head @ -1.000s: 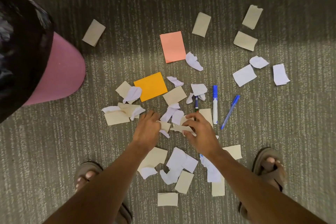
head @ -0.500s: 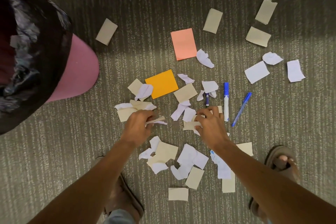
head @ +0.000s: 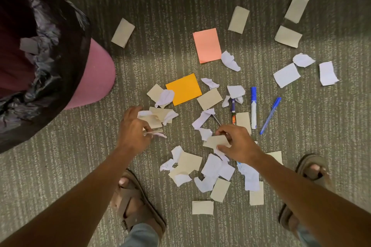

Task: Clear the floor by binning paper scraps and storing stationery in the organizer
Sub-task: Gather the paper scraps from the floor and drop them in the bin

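Torn white and beige paper scraps lie scattered over the grey carpet. My left hand holds a few thin scraps low over a beige and white pile. My right hand pinches a beige scrap just above the floor. A blue-capped marker, a blue pen and a short dark pen lie right of centre. An orange note and a pink note lie further out. The organizer is not in view.
A pink bin lined with a black bag stands at the left, with a scrap inside. My sandalled feet stand either side of a scrap heap. More beige scraps lie at the far right.
My left hand has carried its scraps left toward the pile near the bin. My right hand has lifted a beige scrap. The view has shifted, showing more of the bin.
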`<action>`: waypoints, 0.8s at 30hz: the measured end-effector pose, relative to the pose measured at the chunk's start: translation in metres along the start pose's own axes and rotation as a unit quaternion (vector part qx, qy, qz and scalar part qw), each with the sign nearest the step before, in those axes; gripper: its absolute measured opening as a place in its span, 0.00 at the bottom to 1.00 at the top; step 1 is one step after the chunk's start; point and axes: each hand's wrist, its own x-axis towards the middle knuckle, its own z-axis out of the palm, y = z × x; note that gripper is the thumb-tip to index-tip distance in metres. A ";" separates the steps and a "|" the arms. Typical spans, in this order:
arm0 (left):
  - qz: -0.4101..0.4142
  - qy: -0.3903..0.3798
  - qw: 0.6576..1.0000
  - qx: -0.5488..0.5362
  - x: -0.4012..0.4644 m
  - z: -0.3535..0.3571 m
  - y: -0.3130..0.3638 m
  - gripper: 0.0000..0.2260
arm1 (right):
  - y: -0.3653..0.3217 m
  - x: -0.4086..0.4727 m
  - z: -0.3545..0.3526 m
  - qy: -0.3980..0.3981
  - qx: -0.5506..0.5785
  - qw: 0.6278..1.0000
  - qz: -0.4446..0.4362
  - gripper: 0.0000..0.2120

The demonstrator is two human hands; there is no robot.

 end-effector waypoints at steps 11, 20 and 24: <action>-0.040 0.022 0.999 -0.026 0.008 0.013 0.005 0.08 | -0.014 0.021 0.022 0.029 -0.053 0.996 -0.066 0.19; 0.009 -0.011 0.984 -0.177 -0.003 0.004 -0.013 0.18 | -0.028 0.050 0.017 -0.033 -0.297 0.950 -0.084 0.38; 0.026 -0.044 0.984 -0.168 0.004 0.000 -0.008 0.29 | -0.030 0.053 0.019 -0.057 -0.312 0.946 -0.063 0.39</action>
